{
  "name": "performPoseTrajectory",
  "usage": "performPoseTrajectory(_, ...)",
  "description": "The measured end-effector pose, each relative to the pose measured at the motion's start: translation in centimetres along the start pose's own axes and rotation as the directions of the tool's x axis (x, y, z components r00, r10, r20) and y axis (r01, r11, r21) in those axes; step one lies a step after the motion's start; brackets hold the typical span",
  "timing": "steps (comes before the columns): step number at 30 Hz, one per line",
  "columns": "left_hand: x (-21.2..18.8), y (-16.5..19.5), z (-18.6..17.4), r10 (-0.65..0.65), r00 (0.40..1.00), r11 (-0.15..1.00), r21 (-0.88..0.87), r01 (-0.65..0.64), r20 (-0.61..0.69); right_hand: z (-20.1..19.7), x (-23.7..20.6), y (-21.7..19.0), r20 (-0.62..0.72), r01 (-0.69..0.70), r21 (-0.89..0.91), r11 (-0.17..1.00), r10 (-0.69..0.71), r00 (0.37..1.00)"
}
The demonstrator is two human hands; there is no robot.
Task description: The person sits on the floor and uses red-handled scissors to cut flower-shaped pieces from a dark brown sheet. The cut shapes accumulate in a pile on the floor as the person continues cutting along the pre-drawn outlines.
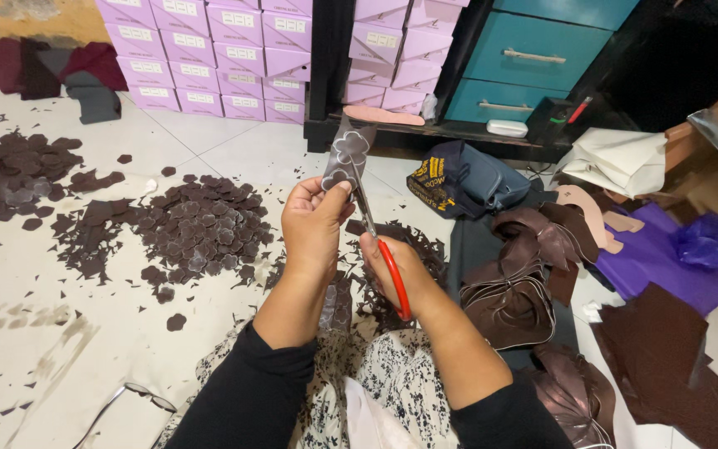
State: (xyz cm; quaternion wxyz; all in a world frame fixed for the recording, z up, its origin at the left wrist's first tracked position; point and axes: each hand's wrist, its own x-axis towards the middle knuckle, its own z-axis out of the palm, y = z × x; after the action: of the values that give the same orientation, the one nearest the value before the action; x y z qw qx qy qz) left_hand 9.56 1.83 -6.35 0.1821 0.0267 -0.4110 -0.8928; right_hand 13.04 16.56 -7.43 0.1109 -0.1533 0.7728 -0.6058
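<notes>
Cutting step in hand: left hand (pixel 313 220) pinches a dark leather strip (pixel 346 154) marked with flower outlines, held above the floor (pixel 35 333) near the pile of cut flowers (pixel 201 229). Right hand (pixel 400 270) fingers wrapped through the red-handled scissors (pixel 380 241). Strip stands upright, long axis pointing away toward the shelf. Next move likely calls for turning the strip along the outline.

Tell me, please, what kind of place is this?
Probably a small shoe-making workshop: stacked lilac boxes, a pile of cut brown flower shapes on the floor, and scissors cutting patterned material.
</notes>
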Motion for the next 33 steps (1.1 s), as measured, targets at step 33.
performPoseTrajectory(33,0.7,1.5,-1.6,-0.134,0.972,0.985,0.13,0.11,0.191,-1.2,0.6,1.5,0.007,0.027,-0.019,0.999,-0.027,1.0)
